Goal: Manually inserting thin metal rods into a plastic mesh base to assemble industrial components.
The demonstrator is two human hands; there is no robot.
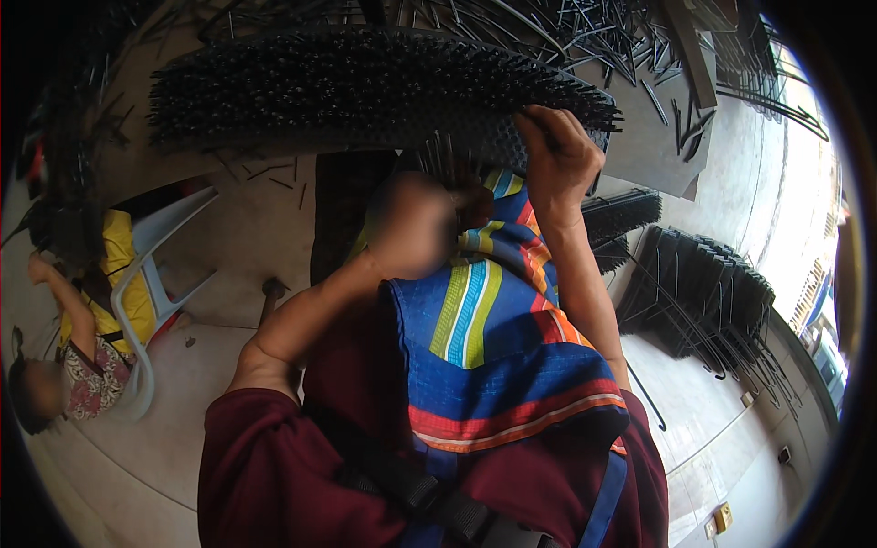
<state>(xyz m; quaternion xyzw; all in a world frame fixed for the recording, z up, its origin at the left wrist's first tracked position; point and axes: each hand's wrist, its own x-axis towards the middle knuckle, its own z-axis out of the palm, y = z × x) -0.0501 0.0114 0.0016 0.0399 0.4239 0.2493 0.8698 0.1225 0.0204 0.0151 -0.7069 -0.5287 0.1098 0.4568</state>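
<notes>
A long, curved black panel (pixel 498 137) with a honeycomb-like pattern of holes lies across the table in front of me. Thin black rods (pixel 338 82) stand densely over most of it; a bare patch of holes shows at its near right. My right hand (pixel 562 164) is at the panel's right part, thumb and fingers pinched together; whatever is between the fingertips is too small to make out. My left hand (pixel 411 224), blurred, is below the panel's near edge, closed around a bunch of thin dark rods (pixel 445 155) whose tips stick up. A striped blue cloth (pixel 493 320) covers my lap.
Loose black rods (pixel 603 36) are strewn over the table's far right. On the floor at right stands a stack of black bristled panels (pixel 699 292) with hooked wires. Another person (pixel 78 338) sits at left on a pale plastic chair (pixel 137 301) with yellow cloth.
</notes>
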